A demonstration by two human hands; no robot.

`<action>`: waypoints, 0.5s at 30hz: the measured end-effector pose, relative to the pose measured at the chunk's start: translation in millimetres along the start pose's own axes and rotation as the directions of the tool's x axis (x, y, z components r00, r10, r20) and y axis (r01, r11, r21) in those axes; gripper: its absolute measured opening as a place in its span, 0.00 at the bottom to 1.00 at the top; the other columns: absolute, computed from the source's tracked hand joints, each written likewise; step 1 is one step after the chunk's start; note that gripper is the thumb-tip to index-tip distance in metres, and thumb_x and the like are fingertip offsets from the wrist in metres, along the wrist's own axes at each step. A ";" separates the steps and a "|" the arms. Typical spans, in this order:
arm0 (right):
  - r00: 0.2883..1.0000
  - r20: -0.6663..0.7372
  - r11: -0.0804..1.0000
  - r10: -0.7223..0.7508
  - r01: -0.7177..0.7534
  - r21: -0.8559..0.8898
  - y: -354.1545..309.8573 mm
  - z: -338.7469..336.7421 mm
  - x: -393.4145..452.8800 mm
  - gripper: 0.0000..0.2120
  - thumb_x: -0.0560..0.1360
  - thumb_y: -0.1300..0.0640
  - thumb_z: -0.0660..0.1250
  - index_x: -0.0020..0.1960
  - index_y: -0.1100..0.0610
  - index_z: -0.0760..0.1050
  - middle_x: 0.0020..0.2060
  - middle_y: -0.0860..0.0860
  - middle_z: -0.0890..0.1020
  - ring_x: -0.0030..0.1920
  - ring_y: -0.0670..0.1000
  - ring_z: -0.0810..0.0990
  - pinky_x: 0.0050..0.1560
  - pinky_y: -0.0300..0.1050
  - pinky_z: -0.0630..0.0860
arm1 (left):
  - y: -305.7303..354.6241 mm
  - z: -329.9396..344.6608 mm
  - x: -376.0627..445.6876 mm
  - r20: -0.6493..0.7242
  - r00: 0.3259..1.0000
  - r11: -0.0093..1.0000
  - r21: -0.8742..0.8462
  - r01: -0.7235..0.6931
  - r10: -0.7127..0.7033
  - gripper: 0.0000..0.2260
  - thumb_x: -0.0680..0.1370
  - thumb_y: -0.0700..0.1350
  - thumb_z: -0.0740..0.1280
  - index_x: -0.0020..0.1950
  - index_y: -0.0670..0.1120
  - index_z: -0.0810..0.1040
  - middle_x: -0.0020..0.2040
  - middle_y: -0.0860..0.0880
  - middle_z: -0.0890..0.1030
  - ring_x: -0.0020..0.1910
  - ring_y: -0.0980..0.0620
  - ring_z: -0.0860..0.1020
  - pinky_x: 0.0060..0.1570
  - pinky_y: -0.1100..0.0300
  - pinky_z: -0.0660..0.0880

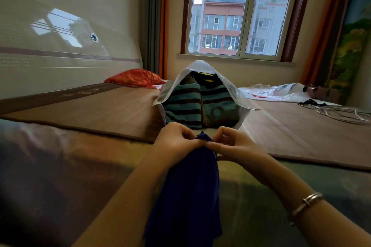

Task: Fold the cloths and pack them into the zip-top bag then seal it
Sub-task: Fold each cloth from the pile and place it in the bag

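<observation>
A dark blue cloth (190, 190) hangs down between my forearms over the bed's near edge. My left hand (174, 140) and my right hand (232, 144) pinch its top edge side by side, thumbs nearly touching. Just beyond them a clear zip-top bag (202, 68) stands on the bed with its mouth open toward me. Inside it lies a teal and brown striped cloth (182, 104), with a dark cloth with yellow marks (204, 76) further in.
A brown woven mat (100, 110) covers the bed. A red pillow (134, 78) lies at the back left. Crumpled clear plastic (277, 92) and white cables (341, 114) lie at the right. A window is behind.
</observation>
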State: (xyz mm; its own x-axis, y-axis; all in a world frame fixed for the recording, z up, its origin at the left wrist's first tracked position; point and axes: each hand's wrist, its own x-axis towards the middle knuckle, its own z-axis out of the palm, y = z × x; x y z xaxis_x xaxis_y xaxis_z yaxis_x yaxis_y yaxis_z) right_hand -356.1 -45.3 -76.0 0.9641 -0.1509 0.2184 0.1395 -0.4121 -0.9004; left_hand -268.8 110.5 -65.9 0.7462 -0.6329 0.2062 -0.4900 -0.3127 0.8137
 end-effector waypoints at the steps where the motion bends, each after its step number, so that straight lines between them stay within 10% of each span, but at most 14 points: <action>1: 1.000 -0.002 1.000 -0.010 0.010 -0.020 -0.4 0.2 -0.7 0.08 0.74 0.58 0.69 0.48 0.62 0.74 0.46 0.58 0.83 0.47 0.52 0.83 0.49 0.46 0.81 | -0.2 0.1 0.0 -0.013 1.000 1.000 0.003 -0.001 0.001 0.06 0.73 0.49 0.72 0.44 0.48 0.81 0.45 0.50 0.82 0.49 0.53 0.79 0.55 0.51 0.77; 15: 0.975 -0.051 0.961 -0.215 0.201 -0.190 5.9 0.0 0.0 0.07 0.77 0.59 0.64 0.51 0.49 0.77 0.44 0.50 0.82 0.46 0.49 0.82 0.46 0.42 0.81 | -0.6 9.7 3.3 -0.112 0.993 0.999 -0.024 -0.038 0.035 0.05 0.71 0.45 0.74 0.42 0.48 0.80 0.44 0.49 0.82 0.46 0.53 0.80 0.52 0.52 0.78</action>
State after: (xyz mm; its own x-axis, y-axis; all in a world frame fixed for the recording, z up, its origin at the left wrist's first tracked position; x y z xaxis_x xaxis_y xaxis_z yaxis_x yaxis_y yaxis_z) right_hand -355.2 -47.8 -81.3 0.8989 -0.1046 0.4254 0.2853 -0.5972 -0.7497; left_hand -270.4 101.7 -71.0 0.7743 -0.5601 0.2946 -0.5073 -0.2711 0.8180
